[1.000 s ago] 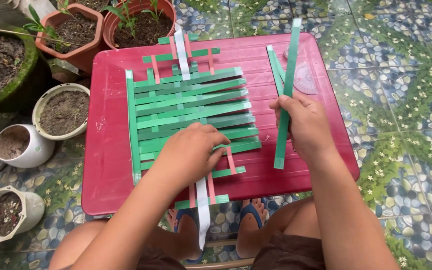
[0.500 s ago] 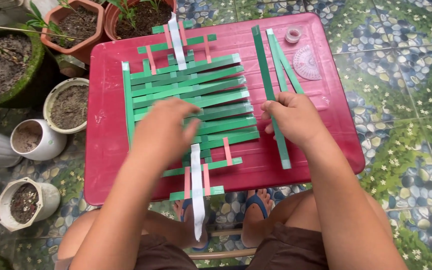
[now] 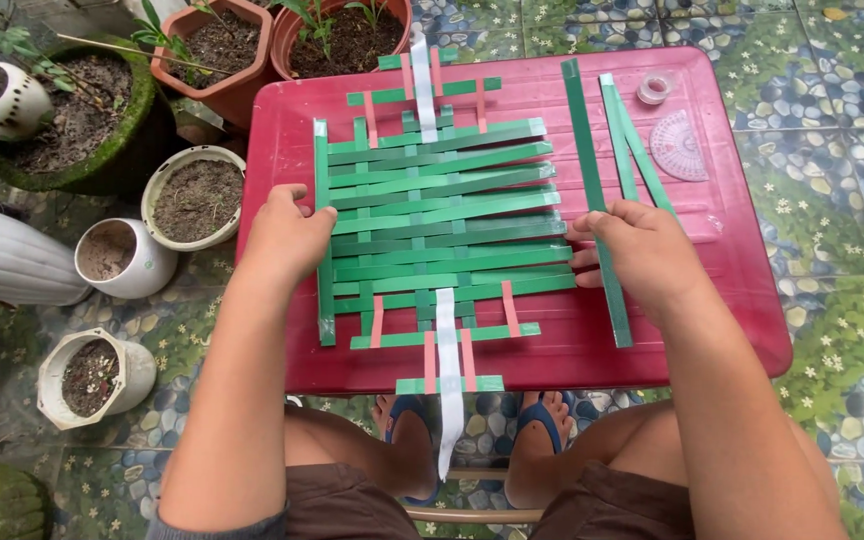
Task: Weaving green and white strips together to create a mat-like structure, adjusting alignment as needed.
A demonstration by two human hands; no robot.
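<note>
Woven mat (image 3: 442, 225) of green strips, flat on red table (image 3: 732, 300), between both hands. Left hand (image 3: 287, 235) pressing left edge, fingers curled loosely, gripping nothing. Right hand (image 3: 637, 250) flat over long green strip (image 3: 592, 180), fingertips at right edge. Probably light, bendy, slippery, easily torn; best held by edges.

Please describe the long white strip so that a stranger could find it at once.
Start at the red table and find the woven green mat on it. The white strip runs down its middle, hanging over the near edge. It is the only white one among green and pink strips.
</note>
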